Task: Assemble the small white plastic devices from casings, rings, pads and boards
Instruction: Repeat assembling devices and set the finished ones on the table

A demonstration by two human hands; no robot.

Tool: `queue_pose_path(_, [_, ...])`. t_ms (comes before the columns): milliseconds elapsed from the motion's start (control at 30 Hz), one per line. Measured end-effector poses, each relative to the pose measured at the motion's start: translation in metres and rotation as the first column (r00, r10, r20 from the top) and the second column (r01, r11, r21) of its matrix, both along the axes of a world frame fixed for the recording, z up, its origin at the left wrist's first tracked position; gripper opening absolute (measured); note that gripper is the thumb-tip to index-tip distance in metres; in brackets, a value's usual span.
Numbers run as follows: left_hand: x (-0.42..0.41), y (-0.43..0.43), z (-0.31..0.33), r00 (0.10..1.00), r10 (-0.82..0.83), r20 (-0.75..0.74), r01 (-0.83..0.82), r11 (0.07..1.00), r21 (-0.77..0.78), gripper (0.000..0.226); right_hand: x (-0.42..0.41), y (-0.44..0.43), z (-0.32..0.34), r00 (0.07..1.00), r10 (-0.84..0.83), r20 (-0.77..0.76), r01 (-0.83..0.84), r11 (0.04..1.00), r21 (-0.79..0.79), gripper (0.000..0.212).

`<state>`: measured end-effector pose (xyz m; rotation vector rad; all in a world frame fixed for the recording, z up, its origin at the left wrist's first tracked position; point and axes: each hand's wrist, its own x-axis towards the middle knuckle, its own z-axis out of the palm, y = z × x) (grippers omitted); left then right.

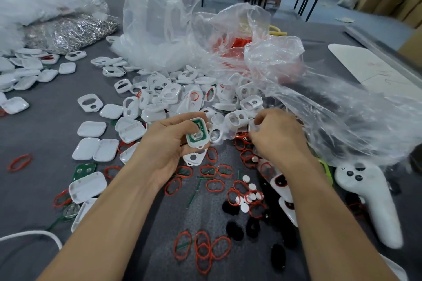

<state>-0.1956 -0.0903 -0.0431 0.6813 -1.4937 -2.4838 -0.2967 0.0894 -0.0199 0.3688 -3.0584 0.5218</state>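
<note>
Only the head view to go on, so here goes. The left hand [169, 143] has its fingers curled round a small white plastic casing half [198, 145], with a green circuit board [196, 132] already sitting inside it, open face up toward the camera. It's held just above the grey table cloth [34, 134], at the near edge of the heap of white holed casing fronts [194, 96].

The right hand [274, 137] is curled up tight and looks to be pinching a small pale piece [253, 125] between thumb and forefinger. I honestly can't tell if it's a pad, a front or something else.

The bit that matters, I reckon, is that the loaded casing half lies straight to the left of the right hand, close but not touching, with a couple of loose fronts between them. Its long axis runs roughly near-to-far, leaning a little to the right at the far end. So whatever the right hand has needs to travel left and line up with that axis before it drops in.

The thin red rubber rings [214, 185], round white pads [245, 178] and fuzzy black pads [233, 207] are scattered nearer in, mostly on the right hand's side, so that hand is the closer one for the next grab. Crinkly clear plastic bags [159, 18] sit behind, and there's a white handheld controller [370, 201] at near right.
</note>
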Motion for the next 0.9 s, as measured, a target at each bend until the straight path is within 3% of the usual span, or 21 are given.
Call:
queue_pose_path(167, [0.001, 0.0, 0.0, 1.0, -0.002, -0.021, 0.003, 1.0, 0.023, 0.03, 0.002, 0.001, -0.003, 0.998, -0.043, -0.05, 0.044, 0.999, 0.018, 0.023])
queue_pose_path(333, [0.001, -0.005, 0.002, 0.999, 0.013, -0.04, -0.011, 0.999, 0.035, 0.041, 0.003, 0.007, 0.002, 0.972, -0.141, -0.189, 0.096, 0.969, -0.228, 0.029])
queue_pose_path(433, [0.001, -0.002, 0.0, 1.0, 0.012, -0.015, -0.011, 0.999, 0.04, 0.031, -0.001, 0.01, 0.004, 1.0, -0.017, 0.017, 0.022, 0.918, -0.396, 0.027])
queue_pose_path(533, [0.0, -0.001, -0.001, 1.0, 0.011, -0.001, -0.011, 1.0, 0.028, 0.026, 0.001, 0.013, 0.0, 0.993, 0.061, 0.103, -0.035, 0.97, -0.241, 0.024])
queue_pose_path(700, [0.0, 0.0, -0.001, 1.0, 0.012, -0.006, -0.012, 1.0, 0.014, 0.025, 0.014, 0.015, -0.003, 0.993, 0.054, -0.103, -0.077, 0.968, -0.237, 0.035])
queue_pose_path(900, [-0.001, 0.003, 0.001, 1.0, 0.006, -0.004, -0.006, 1.0, 0.025, 0.025, 0.019, 0.012, -0.011, 0.968, 0.238, -0.084, -0.246, 0.962, -0.117, 0.031])
